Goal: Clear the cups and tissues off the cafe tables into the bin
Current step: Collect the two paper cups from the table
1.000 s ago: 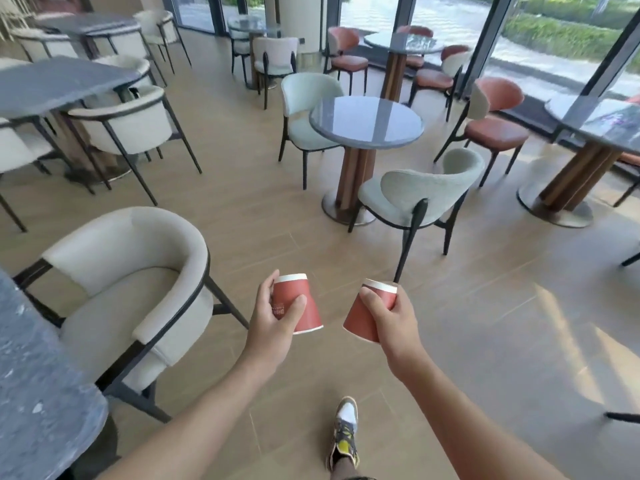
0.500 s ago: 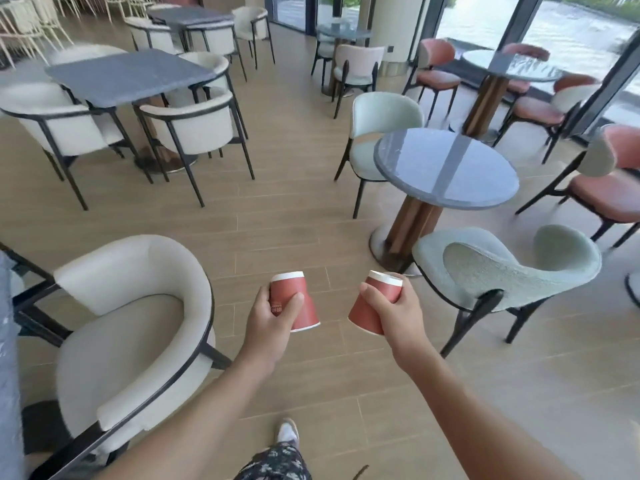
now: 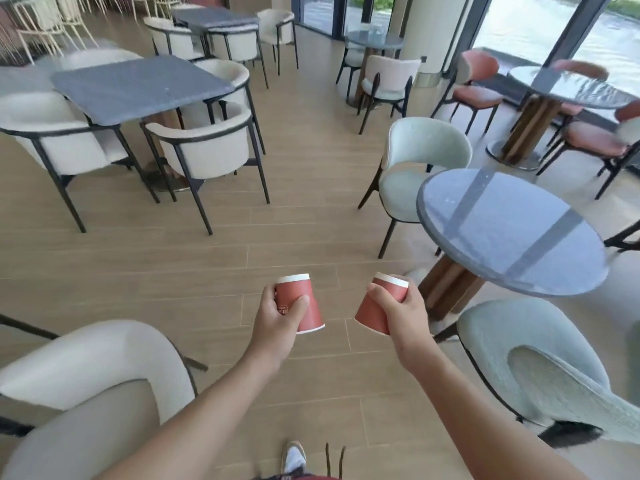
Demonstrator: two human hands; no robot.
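Wood-look plank flooring (image 3: 277, 220) runs through a cafe seating area, seen from the head camera of a person standing among the tables. At lower left, the curved back of a cream armchair (image 3: 86, 362) sits close beside the person's left forearm. Beyond it, a square grey table (image 3: 138, 84) is ringed by black-framed cream chairs (image 3: 204, 147).

At centre, over bare floor, the left hand (image 3: 277, 320) grips a red paper cup (image 3: 301, 303). Thumb and fingers wrap its side, and the wider white-rimmed end points down. A small dark print (image 3: 283, 309) on that cup is partly covered by the fingers and too blurred to read. Just beside it, not touching, the right hand (image 3: 405, 317) holds a second red paper cup (image 3: 379, 306). The fingers curl round it, and it tilts with its wider end toward the lower left.

To the right, a round grey table (image 3: 502, 230) on a wooden pedestal stands near the right hand. A pale green chair (image 3: 415, 157) is behind the table. Another pale green seat (image 3: 540, 358) is at lower right, close to the right forearm. Farther right, terracotta chairs (image 3: 478, 88) surround a second round table (image 3: 568, 88) by the glass wall (image 3: 519, 26). A shoe (image 3: 294, 455) shows at the bottom edge.
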